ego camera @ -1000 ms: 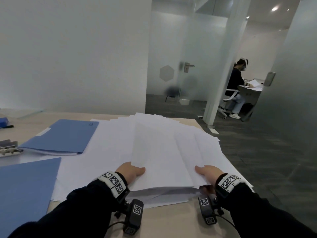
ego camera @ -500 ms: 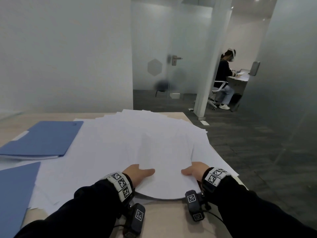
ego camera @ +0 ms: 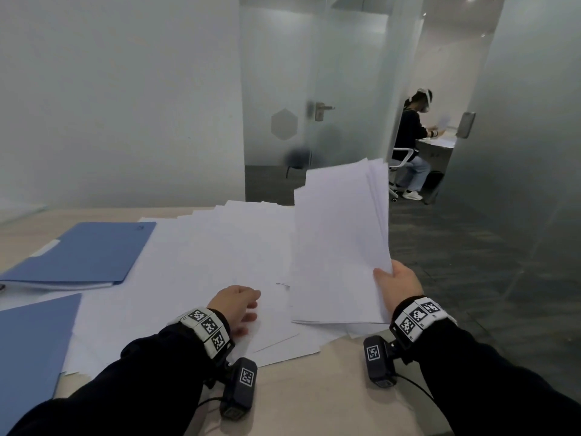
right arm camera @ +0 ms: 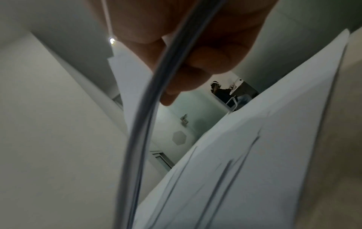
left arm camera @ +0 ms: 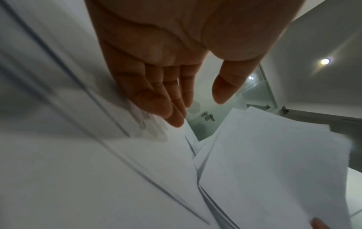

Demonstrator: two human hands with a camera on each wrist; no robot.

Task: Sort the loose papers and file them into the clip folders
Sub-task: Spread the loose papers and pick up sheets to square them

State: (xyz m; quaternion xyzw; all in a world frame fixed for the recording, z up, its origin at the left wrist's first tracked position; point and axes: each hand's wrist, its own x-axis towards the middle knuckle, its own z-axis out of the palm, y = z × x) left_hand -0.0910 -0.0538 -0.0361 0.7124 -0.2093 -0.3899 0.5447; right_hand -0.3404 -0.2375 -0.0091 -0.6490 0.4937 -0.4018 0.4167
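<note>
right hand (ego camera: 397,283) fingers (right arm camera: 197,66) and thumb clamp a lifted sheaf of papers (ego camera: 341,243); left hand (ego camera: 234,305) fingers (left arm camera: 156,96) extended, touching the loose papers (ego camera: 204,256) spread on the table (ego camera: 308,401); blue clip folders (ego camera: 85,253) lie left; no legible writing

Dim, even ceiling light — wrist views blurred, edges warped.
</note>
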